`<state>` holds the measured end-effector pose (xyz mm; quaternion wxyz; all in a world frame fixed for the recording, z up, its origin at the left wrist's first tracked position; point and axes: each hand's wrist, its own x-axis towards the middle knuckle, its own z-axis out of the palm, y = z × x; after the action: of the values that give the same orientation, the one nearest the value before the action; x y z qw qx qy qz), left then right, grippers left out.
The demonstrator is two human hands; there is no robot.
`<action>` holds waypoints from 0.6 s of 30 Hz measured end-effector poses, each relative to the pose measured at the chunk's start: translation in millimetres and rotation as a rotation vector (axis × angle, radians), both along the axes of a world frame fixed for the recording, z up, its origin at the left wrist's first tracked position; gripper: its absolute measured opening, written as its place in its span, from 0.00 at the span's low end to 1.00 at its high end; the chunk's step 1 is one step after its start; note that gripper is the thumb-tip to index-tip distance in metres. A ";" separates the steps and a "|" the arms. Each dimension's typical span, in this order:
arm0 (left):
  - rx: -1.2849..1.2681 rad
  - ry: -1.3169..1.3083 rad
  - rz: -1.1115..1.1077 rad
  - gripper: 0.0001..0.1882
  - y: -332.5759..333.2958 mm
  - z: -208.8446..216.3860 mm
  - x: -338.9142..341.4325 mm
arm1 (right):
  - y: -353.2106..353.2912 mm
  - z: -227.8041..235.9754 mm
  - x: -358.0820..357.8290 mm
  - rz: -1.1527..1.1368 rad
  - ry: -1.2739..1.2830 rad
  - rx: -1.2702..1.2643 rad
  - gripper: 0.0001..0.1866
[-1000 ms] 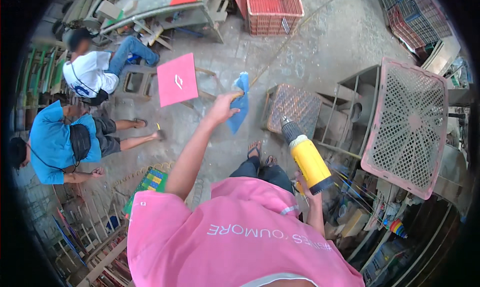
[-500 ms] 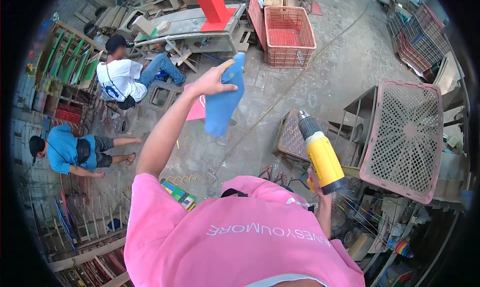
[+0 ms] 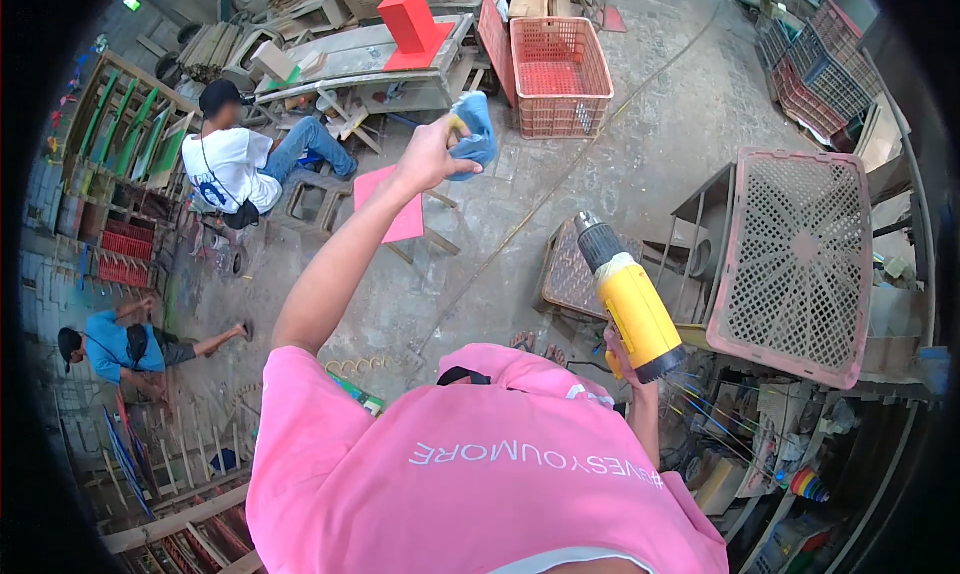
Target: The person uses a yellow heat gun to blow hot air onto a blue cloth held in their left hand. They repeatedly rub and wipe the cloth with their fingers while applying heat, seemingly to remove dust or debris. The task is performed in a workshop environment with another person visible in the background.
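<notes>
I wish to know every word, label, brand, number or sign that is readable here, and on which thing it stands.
Pink shirt: white lettering, upside down in the picture; words not copied here.
White shirt: blue print, too small to read.
Drill: any marking is too small to read.

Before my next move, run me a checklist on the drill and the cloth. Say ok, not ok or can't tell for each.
1. Drill in hand: ok, the right hand grips it.
2. Cloth in hand: ok, the left hand holds it, bunched, out in front.
3. Chuck pointing away from your body: ok, it faces forward.
4. Bit fitted: cannot tell, the tip is too small to make out.
5. A hand free: not ok, both are holding something.
6. Others clear of the drill: ok, the person in white and the person in blue are both well off to your left.
</notes>
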<state>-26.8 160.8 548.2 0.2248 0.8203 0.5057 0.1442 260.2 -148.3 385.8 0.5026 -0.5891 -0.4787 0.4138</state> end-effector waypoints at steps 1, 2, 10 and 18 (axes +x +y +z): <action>0.223 -0.106 0.002 0.29 -0.1 -4.9 -0.3 | 0.6 0.4 0.3 0.003 -0.013 0.025 0.07; 0.228 -0.098 -0.003 0.28 2.5 -5.8 -2.5 | 1.3 0.6 0.8 0.005 -0.026 0.050 0.07; 0.200 -0.150 -0.123 0.06 -1.6 9.8 -14.2 | 1.6 -10.9 5.5 0.019 -0.035 0.012 0.07; 0.033 -0.523 0.046 0.07 10.4 18.6 -36.3 | -0.4 -23.8 9.4 0.103 -0.066 0.027 0.07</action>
<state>-63.1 171.2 566.8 0.3310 0.7469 0.4466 0.3649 269.6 -148.7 362.1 0.4724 -0.5701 -0.5302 0.4131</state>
